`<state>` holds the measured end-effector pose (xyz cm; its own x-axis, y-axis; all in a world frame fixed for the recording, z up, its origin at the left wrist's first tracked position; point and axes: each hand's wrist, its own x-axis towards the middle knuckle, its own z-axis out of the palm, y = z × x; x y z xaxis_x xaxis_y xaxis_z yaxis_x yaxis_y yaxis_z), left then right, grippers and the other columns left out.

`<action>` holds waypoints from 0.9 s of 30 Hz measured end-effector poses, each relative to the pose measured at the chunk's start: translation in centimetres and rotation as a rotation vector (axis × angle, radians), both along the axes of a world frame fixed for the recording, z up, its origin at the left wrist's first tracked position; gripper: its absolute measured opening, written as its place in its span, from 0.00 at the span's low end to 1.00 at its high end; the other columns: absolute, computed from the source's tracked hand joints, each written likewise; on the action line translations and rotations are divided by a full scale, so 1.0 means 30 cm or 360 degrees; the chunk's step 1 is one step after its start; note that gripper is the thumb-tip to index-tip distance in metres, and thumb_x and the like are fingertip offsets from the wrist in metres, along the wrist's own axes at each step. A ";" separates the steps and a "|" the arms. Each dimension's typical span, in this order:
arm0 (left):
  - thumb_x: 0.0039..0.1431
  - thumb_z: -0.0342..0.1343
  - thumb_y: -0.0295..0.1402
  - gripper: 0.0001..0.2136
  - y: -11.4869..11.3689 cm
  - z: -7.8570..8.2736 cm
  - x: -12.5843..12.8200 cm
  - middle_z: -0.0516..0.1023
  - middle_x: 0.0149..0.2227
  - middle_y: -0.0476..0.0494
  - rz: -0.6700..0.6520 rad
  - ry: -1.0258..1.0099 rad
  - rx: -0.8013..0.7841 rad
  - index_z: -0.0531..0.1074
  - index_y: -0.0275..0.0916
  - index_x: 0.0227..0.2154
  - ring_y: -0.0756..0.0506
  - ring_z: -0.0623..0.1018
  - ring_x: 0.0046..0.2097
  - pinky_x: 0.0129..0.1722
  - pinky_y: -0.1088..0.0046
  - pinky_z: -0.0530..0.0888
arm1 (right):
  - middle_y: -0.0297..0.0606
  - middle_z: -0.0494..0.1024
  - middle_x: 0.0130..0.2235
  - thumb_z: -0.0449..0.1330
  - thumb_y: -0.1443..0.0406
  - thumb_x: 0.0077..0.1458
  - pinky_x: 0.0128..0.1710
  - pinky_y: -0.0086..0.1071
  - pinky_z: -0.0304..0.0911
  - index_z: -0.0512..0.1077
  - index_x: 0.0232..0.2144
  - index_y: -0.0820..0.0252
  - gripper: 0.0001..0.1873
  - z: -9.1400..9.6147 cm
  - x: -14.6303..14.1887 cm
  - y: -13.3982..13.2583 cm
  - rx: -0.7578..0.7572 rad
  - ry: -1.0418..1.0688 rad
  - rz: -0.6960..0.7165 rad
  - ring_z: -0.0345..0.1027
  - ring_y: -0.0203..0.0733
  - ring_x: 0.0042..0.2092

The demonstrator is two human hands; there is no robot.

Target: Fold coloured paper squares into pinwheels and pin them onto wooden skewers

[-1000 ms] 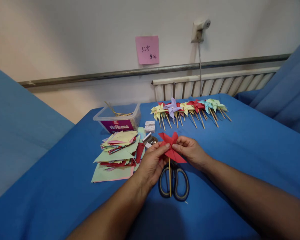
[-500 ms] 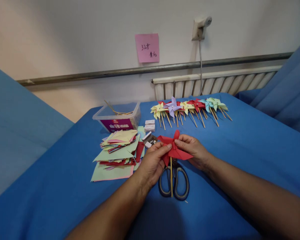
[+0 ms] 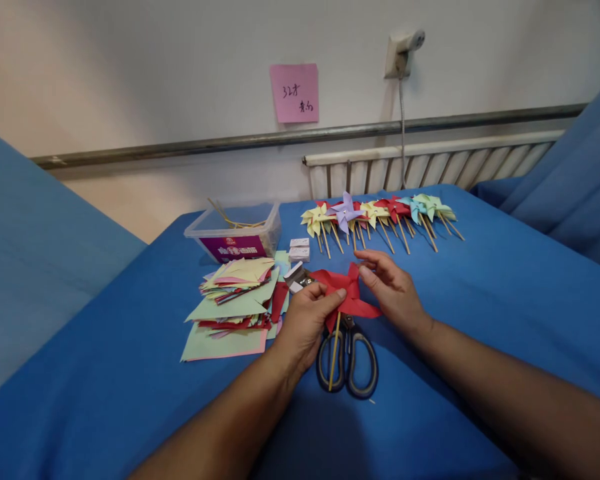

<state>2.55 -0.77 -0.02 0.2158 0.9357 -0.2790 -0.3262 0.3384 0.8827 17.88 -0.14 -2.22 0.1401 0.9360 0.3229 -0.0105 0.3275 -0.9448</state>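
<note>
The red folded-paper pinwheel is pinched by the left hand; the right hand is released. Creasing should be avoided.

On the red pinwheel we see matt paper, on its stick smooth, pale wood. Beneath it, the scissors show us smooth, dark plastic handles. To its left, the tub is shiny translucent plastic, the stack matt paper; beyond it, the rail looks dull metal. Around it spreads matt cloth.
</note>
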 end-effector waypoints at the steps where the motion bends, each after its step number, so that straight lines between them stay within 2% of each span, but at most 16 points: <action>1: 0.41 0.67 0.34 0.13 0.001 0.001 0.001 0.74 0.22 0.49 0.0025 0.0012 0.0001 0.67 0.36 0.23 0.51 0.73 0.22 0.25 0.74 0.70 | 0.39 0.71 0.49 0.61 0.60 0.54 0.48 0.38 0.61 0.74 0.44 0.50 0.14 0.007 0.000 -0.006 0.0146 -0.0189 -0.0032 0.66 0.42 0.47; 3: 0.40 0.68 0.33 0.13 0.003 0.001 0.003 0.74 0.23 0.49 0.0052 0.0009 0.0005 0.68 0.35 0.23 0.51 0.73 0.23 0.26 0.75 0.70 | 0.40 0.70 0.49 0.60 0.63 0.54 0.53 0.41 0.59 0.75 0.43 0.50 0.13 0.015 -0.002 -0.016 0.0341 -0.0452 -0.0024 0.64 0.44 0.51; 5: 0.40 0.68 0.32 0.12 0.005 -0.002 0.003 0.75 0.24 0.48 0.0053 0.0009 0.0011 0.70 0.35 0.25 0.51 0.74 0.24 0.28 0.75 0.70 | 0.39 0.71 0.48 0.59 0.64 0.55 0.53 0.42 0.59 0.75 0.42 0.49 0.11 0.013 -0.008 -0.019 0.0406 -0.0549 0.0030 0.65 0.44 0.51; 9: 0.42 0.67 0.32 0.11 0.008 -0.011 0.000 0.76 0.25 0.47 0.0038 0.0016 0.0012 0.71 0.34 0.27 0.50 0.74 0.26 0.29 0.75 0.70 | 0.39 0.72 0.45 0.58 0.63 0.56 0.52 0.42 0.62 0.76 0.38 0.51 0.08 -0.005 -0.015 -0.012 0.0382 -0.0543 0.0089 0.67 0.43 0.49; 11: 0.43 0.66 0.32 0.11 0.010 -0.012 -0.002 0.76 0.25 0.47 0.0044 -0.0015 0.0014 0.71 0.34 0.26 0.51 0.74 0.26 0.30 0.75 0.70 | 0.39 0.71 0.47 0.58 0.62 0.57 0.50 0.41 0.63 0.74 0.40 0.51 0.09 -0.011 -0.013 -0.010 0.0348 -0.0527 0.0072 0.67 0.44 0.50; 13: 0.43 0.66 0.31 0.10 0.013 -0.010 -0.004 0.76 0.25 0.47 0.0070 -0.0059 0.0015 0.71 0.34 0.26 0.51 0.74 0.27 0.30 0.75 0.71 | 0.41 0.68 0.52 0.60 0.60 0.55 0.48 0.42 0.65 0.69 0.47 0.49 0.17 -0.012 -0.009 -0.012 0.0331 -0.0538 0.0058 0.66 0.45 0.52; 16: 0.44 0.65 0.29 0.09 0.020 -0.005 -0.007 0.76 0.26 0.47 0.0119 -0.0129 0.0003 0.72 0.33 0.27 0.51 0.75 0.28 0.32 0.75 0.71 | 0.44 0.64 0.56 0.66 0.57 0.47 0.50 0.46 0.63 0.60 0.56 0.50 0.35 -0.011 -0.009 -0.018 0.0403 -0.0735 0.0098 0.61 0.50 0.56; 18: 0.45 0.65 0.28 0.09 0.023 -0.002 -0.009 0.77 0.27 0.46 0.0121 -0.0170 -0.0012 0.72 0.33 0.29 0.50 0.75 0.29 0.33 0.75 0.72 | 0.45 0.63 0.57 0.67 0.57 0.45 0.55 0.49 0.59 0.58 0.57 0.53 0.38 -0.010 -0.012 -0.022 0.0476 -0.0917 0.0119 0.56 0.52 0.59; 22: 0.44 0.65 0.27 0.10 0.023 -0.001 -0.009 0.77 0.28 0.45 0.0132 -0.0222 -0.0056 0.73 0.33 0.31 0.50 0.76 0.30 0.34 0.75 0.72 | 0.45 0.64 0.56 0.64 0.60 0.49 0.58 0.49 0.56 0.60 0.55 0.53 0.32 -0.011 -0.017 -0.023 0.0534 -0.1066 0.0092 0.56 0.50 0.59; 27: 0.44 0.65 0.27 0.09 0.024 -0.006 -0.009 0.77 0.27 0.45 0.0112 -0.0222 -0.0077 0.74 0.33 0.30 0.50 0.75 0.28 0.31 0.75 0.72 | 0.43 0.66 0.54 0.62 0.63 0.52 0.57 0.47 0.57 0.60 0.54 0.52 0.27 -0.012 -0.011 -0.015 0.0523 -0.1037 0.0034 0.58 0.48 0.58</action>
<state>2.28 -0.05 -0.18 0.1899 0.9362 -0.2958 -0.4688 0.3512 0.8105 17.54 -0.57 -2.59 -0.1934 0.7766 0.5996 0.5109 0.6014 -0.6142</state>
